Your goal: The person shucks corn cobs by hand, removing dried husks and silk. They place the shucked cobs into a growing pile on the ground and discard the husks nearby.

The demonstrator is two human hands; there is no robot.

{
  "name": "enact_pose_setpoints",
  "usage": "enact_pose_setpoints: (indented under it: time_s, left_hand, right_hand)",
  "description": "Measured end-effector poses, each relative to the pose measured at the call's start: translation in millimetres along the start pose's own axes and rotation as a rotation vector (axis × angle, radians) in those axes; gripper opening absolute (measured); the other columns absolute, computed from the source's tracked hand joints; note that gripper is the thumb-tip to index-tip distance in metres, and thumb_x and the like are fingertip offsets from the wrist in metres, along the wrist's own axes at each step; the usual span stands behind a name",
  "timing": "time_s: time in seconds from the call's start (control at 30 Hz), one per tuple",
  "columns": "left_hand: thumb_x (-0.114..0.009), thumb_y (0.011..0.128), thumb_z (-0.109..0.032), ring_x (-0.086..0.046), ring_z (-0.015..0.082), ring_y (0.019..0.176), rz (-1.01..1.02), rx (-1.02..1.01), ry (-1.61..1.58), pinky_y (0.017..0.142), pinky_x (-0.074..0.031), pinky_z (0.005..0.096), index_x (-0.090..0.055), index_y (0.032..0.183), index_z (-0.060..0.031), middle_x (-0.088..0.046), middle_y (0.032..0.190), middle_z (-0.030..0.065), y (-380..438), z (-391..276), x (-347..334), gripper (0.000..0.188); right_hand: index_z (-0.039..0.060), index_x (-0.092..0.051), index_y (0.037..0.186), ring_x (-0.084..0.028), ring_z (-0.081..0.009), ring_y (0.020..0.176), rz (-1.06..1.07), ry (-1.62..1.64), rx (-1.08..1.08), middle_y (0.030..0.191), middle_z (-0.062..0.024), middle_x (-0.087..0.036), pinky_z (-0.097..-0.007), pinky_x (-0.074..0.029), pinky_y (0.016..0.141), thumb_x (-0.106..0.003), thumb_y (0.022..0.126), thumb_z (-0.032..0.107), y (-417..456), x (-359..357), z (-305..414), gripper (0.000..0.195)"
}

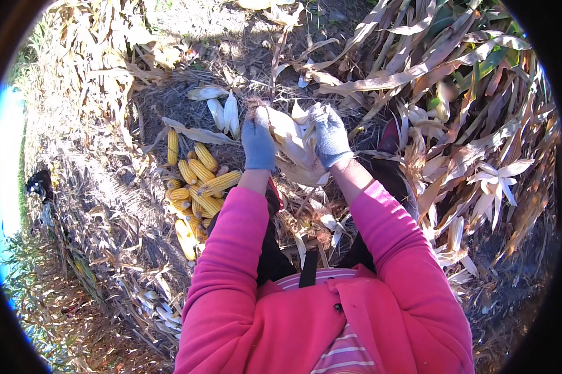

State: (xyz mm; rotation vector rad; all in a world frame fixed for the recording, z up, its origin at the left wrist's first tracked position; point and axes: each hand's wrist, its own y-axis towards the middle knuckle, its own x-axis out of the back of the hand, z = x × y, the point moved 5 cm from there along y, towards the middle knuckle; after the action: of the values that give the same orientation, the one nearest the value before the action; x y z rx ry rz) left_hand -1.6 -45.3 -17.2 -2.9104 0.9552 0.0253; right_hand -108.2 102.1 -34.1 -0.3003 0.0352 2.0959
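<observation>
Both of my hands wear grey-blue work gloves and are out in front of me. My left hand [258, 142] is closed on one side of an ear of corn in pale dry husk [292, 133], with brown silk showing above the fingers. On its other side my right hand [330, 134] grips husk leaves, which spread and hang down between the hands. Any kernels inside are hidden. To the left, beside my leg, a pile of husked yellow corn cobs [204, 173] lies on the ground.
Several unhusked ears [231, 114] lie beyond my left hand. Dry corn stalks [402, 79] are heaped along the right, with an empty opened husk [496, 180] on them. Straw and leaf litter [108, 196] cover the ground at left. My dark shoe [389, 135] stands at right.
</observation>
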Motion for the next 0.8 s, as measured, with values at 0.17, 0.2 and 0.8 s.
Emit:
enact_pose_setpoints:
  time_s: [0.17,0.2,0.8]
  left_hand:
    - [-0.048,0.099,-0.018,-0.059,0.0188,0.096,0.046,-0.14,0.123,0.084,-0.048,0.0312,-0.052,0.118,0.0018,-0.06,0.106,0.0108,-14,16,-17,0.028]
    - [-0.049,0.098,-0.017,-0.059,0.0203,0.097,0.051,-0.103,0.106,0.084,-0.048,0.0318,-0.052,0.118,0.0016,-0.061,0.107,0.0111,-19,20,-23,0.027]
    - [-0.064,0.091,-0.028,-0.063,0.0222,0.084,-0.196,0.06,-0.491,0.071,-0.055,0.0373,-0.052,0.115,-0.0006,-0.059,0.102,0.0103,39,-47,68,0.039]
  right_hand:
    - [0.0038,-0.059,0.11,-0.053,-0.0138,0.092,-0.082,0.088,-0.072,0.099,-0.0058,-0.06,-0.0294,-0.044,0.083,-0.049,0.101,0.033,3,10,14,0.032]
    - [0.0039,-0.059,0.11,-0.052,-0.0138,0.091,-0.1,0.129,-0.086,0.098,-0.0056,-0.06,-0.0295,-0.044,0.083,-0.049,0.101,0.034,-2,7,17,0.033]
    - [0.003,-0.065,0.1,-0.059,-0.016,0.075,0.538,-0.653,-0.203,0.082,-0.0064,-0.064,-0.0318,-0.047,0.072,-0.06,0.094,0.037,-39,65,14,0.034]
